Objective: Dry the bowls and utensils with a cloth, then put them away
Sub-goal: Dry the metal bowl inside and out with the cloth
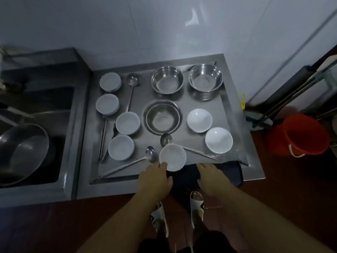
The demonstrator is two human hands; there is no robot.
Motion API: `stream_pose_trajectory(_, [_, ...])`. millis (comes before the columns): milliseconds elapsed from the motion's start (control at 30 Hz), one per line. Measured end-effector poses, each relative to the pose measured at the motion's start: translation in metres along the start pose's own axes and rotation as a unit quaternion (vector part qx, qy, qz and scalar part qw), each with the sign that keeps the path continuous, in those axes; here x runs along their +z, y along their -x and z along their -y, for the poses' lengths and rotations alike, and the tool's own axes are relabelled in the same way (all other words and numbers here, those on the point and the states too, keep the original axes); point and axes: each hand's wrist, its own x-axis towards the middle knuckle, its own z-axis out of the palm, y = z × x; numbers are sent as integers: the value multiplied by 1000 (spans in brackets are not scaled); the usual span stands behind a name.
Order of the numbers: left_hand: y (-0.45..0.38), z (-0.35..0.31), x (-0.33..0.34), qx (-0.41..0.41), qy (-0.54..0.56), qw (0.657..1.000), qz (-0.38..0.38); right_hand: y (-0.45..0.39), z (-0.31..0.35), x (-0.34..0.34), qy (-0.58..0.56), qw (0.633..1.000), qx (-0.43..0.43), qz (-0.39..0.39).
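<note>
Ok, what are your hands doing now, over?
Left hand grips white bowl at tray's front edge. Right hand flat on dark cloth. Ladles lie beside the bowl.

No text, label, brand, number or sign can be read anywhere here; every surface in view is unmarked or too dim.

Dim, bluish, soft picture (edges bowed); glare on wall [193, 17].
</note>
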Motion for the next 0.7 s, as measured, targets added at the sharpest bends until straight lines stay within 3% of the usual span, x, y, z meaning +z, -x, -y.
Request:
stream_pose_trajectory(433, [5, -7, 21, -24, 17, 1000, 0, -16, -33, 18, 152, 988, -6, -26])
stream_pose_trajectory(533, [1, -14, 11, -32, 14, 999, -1, -10, -42, 12, 102, 994, -23, 32])
stream_pose_trajectory(700, [-5, -31, -14, -27, 1, 1000, -11, 11, -62, -11, -97, 991, -46, 78])
